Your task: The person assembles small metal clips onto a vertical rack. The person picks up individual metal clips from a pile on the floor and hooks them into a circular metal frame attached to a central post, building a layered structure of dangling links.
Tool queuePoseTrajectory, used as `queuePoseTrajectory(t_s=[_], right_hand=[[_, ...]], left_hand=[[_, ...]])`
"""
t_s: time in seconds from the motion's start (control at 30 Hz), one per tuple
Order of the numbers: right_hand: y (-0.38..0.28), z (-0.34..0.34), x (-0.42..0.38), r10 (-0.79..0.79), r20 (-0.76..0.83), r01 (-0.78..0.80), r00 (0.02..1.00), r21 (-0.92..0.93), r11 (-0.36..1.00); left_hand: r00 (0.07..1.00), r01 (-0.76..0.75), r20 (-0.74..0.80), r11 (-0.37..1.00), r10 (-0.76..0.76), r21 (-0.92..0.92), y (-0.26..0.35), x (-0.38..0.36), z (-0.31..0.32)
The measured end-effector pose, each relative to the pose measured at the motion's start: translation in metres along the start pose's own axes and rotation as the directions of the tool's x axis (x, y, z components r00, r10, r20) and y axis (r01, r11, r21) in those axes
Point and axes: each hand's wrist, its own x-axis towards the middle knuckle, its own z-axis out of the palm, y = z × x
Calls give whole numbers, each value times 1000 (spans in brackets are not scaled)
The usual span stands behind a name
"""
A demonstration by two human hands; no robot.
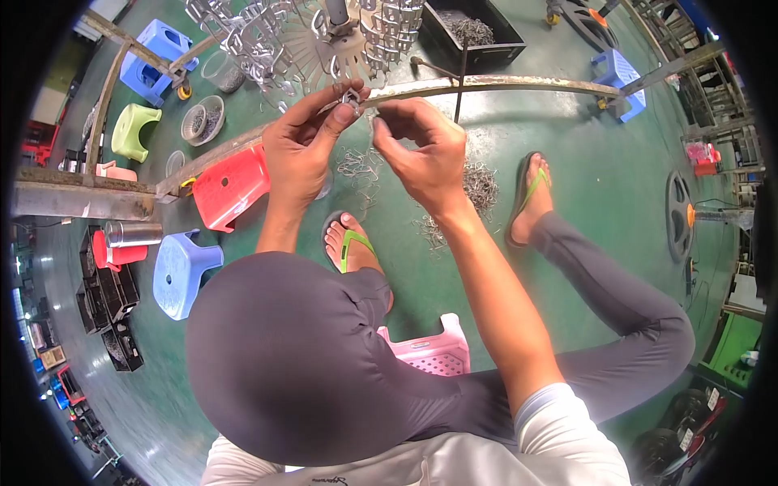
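Just below a round rack (340, 44) hung with many metal pieces, my left hand (312, 134) pinches a small metal part (352, 99) between thumb and fingers. My right hand (421, 146) is close beside it on the right, its thumb and index finger curled toward each other around a small gap; whether something tiny is between them is too small to tell. Under the hands, loose wire-like metal pieces (356, 164) lie on the green floor, and a denser pile (480, 190) lies right of my right wrist.
A metal frame bar (519, 83) crosses in front of me. A black bin (478, 53) of metal pieces stands beyond it. Left are a red stool (232, 188), a blue stool (185, 271) and bowls (203, 120). A pink stool (429, 348) is beneath me.
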Motion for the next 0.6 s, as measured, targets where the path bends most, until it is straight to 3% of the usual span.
queuePoseTrajectory(t_s=[0.1, 0.2, 0.4, 0.6], right_hand=[[-4, 7, 5, -69, 28, 67, 997, 68, 995], [-1, 6, 5, -99, 68, 102, 993, -28, 994], [-3, 8, 7, -102, 50, 100, 994, 45, 994], [0, 10, 12, -130, 100, 134, 986, -29, 991]], left_hand=[[1000, 3, -1, 1000, -3, -24, 0, -2, -2], [1000, -18, 10, 1000, 18, -3, 1, -3, -3], [999, -44, 2, 999, 44, -29, 1, -3, -2], [997, -75, -4, 997, 75, 11, -2, -3, -5]])
